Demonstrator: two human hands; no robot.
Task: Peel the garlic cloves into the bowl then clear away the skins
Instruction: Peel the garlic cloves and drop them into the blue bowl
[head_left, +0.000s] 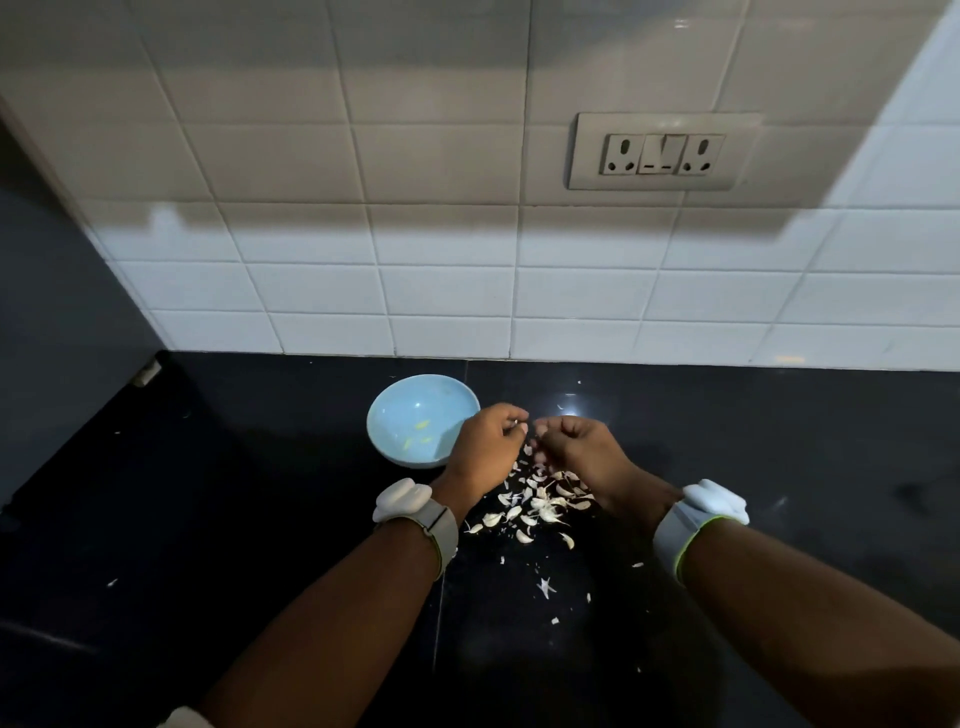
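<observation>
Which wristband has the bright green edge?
The one on the right wrist: a green line runs along its edge. The left wristband is plain grey-white, with no green.

The bowl stands on the desk just left of the left hand. The garlic pieces and skins lie below both hands, between the wrists, with the right hand close beside the left.

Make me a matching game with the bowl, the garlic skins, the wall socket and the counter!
Things:
1. bowl
2. garlic skins
3. wall socket
4. counter

Descriptions:
A. black and shiny
B. scattered below the two hands
C. light blue, left of the hands
D. set into the white tiles

Pairs: 1-C, 2-B, 3-D, 4-A
</observation>
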